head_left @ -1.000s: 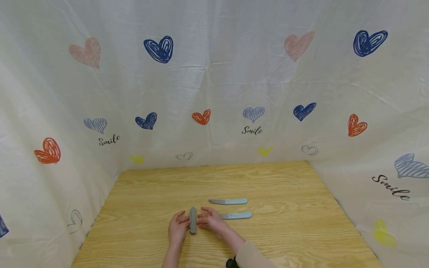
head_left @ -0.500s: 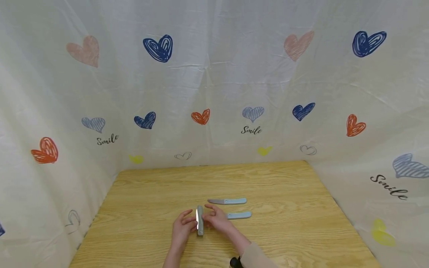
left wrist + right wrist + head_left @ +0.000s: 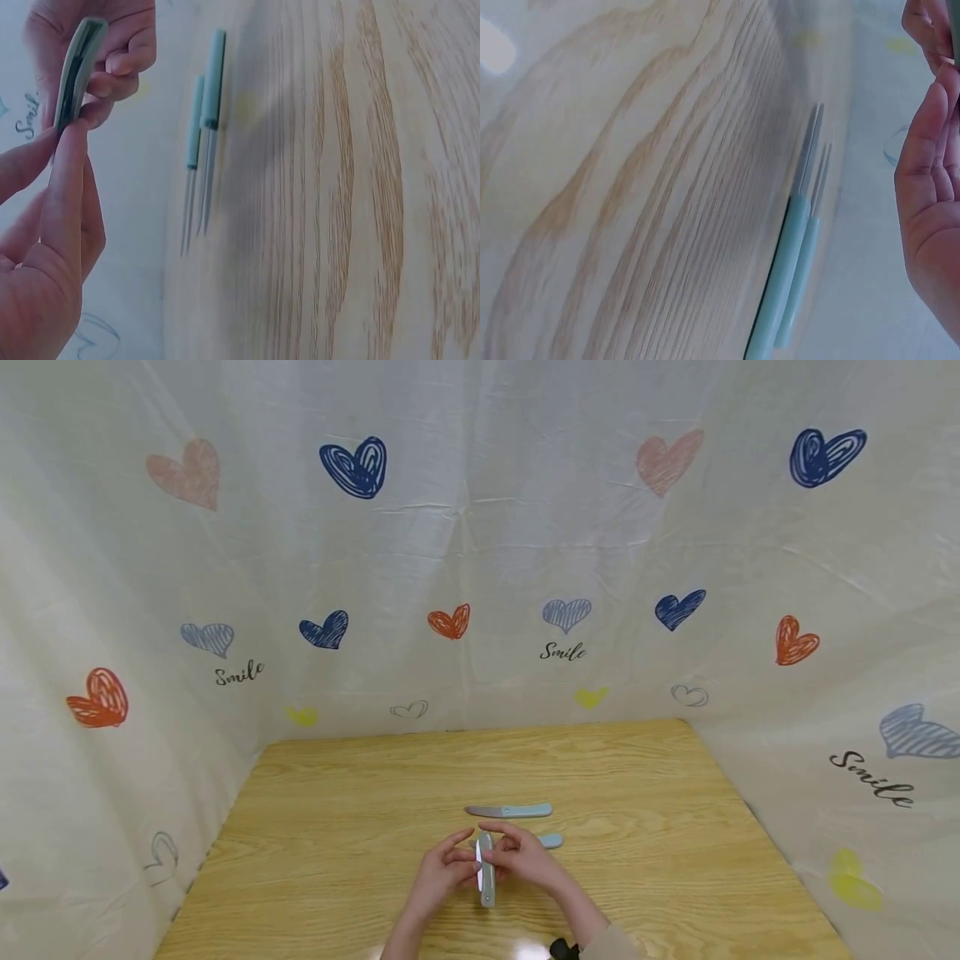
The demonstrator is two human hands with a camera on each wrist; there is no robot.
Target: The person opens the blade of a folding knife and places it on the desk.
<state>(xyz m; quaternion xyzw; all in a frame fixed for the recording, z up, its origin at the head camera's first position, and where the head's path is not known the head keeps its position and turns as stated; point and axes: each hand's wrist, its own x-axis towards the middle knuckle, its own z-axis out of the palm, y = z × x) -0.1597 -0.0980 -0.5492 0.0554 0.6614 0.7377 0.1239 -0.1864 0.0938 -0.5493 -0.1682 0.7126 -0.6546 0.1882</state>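
Note:
A folding knife [image 3: 488, 881] with a grey-green handle is held up above the table between the two hands. Its bright blade [image 3: 479, 863] lies along the handle's left side. My left hand [image 3: 441, 874] pinches the blade between thumb and fingers. My right hand [image 3: 529, 860] grips the handle from the right, its forefinger extended near the top. The slotted handle [image 3: 79, 64] shows edge-on in the left wrist view. Behind the hands lie two knives with pale blue handles: the far knife [image 3: 527, 811] in full view, the near knife [image 3: 552, 841] partly hidden by the right hand.
The wood-grain table [image 3: 337, 793] carries the two unfolded knives, blades pointing left. A white curtain [image 3: 502, 543] printed with hearts and "Smile" surrounds the table at the back and sides. A black object [image 3: 564, 949] sits by the right sleeve [image 3: 609, 943].
Both hands have moved right and nearer to me with the folding knife. The knife has turned so that its blade shows, and the right hand now covers more of the near blue-handled knife.

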